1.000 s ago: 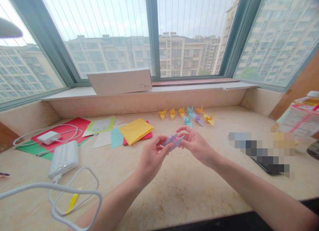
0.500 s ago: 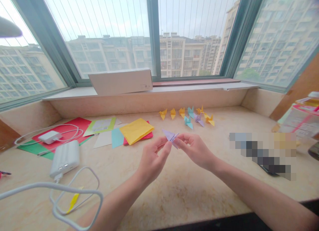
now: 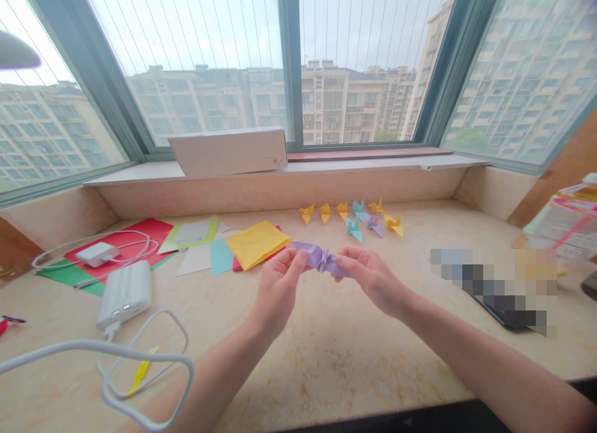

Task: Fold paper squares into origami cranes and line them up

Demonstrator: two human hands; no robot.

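Between my hands, above the stone counter (image 3: pixel 317 358), is a purple origami crane (image 3: pixel 323 259) with its wings drawn out sideways and narrow points at its middle. My left hand (image 3: pixel 282 280) pinches one wing between thumb and fingers. The other wing is gripped by my right hand (image 3: pixel 368 274), its thumb on top. Farther back stand several finished paper cranes: yellow ones such as the yellow crane (image 3: pixel 306 214), blue ones such as the blue crane (image 3: pixel 354 229), and a purple one (image 3: pixel 374 225).
Left of my hands lie a yellow paper stack (image 3: pixel 256 243), red paper (image 3: pixel 149 231) and green paper (image 3: pixel 60 274). A white power bank (image 3: pixel 125 293) with a looping cable (image 3: pixel 140 348) sits nearer. On the right are a dark, blurred-out device (image 3: pixel 510 315) and a plastic container (image 3: pixel 566 228).
My hands have moved apart, the left one leftward. The purple crane, folded narrow before, is now spread wide between them.
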